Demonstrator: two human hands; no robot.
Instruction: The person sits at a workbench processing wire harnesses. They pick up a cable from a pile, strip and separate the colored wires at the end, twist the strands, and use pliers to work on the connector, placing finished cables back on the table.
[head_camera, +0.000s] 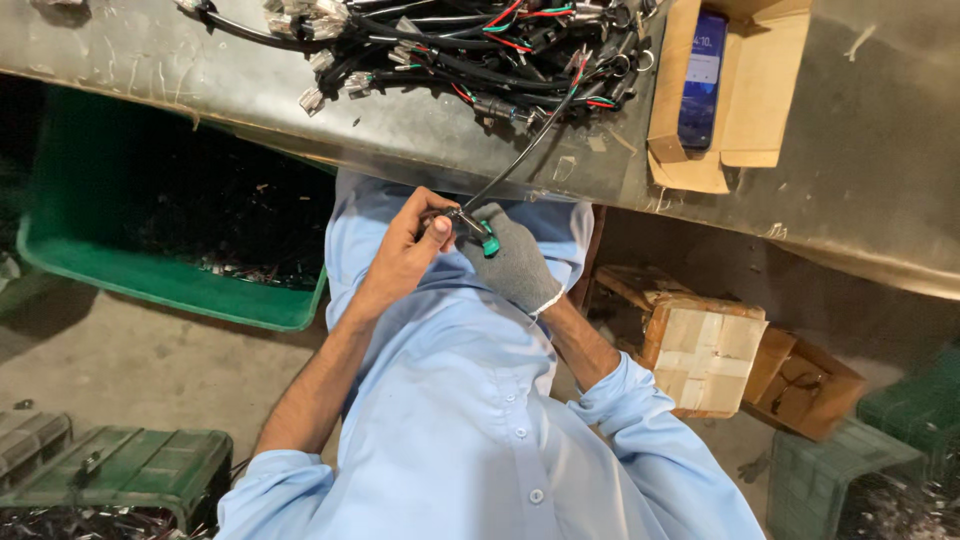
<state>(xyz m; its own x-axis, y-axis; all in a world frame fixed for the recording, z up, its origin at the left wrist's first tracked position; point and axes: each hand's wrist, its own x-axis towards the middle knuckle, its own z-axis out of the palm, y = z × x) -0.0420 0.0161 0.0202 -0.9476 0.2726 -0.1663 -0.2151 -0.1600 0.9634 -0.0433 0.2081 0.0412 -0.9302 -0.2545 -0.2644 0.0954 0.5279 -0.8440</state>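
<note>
Metal bench (860, 150), grey and scuffed, its near edge running from the left down toward the right. A tangled heap of black cable harnesses (470, 50) with red and green wires and clear connectors lies at the far middle; one black cable (530, 145) trails from it over the near edge. Right of the heap, an open cardboard box (755, 100) rests near the near edge, a phone (702, 80) lying in it.

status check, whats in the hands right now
Left hand bare, pinching the end of a black cable. Right hand in a grey glove, gripping a green-handled tool at that end. Cable runs up to the wire bundle on the metal table; nothing between.
</note>
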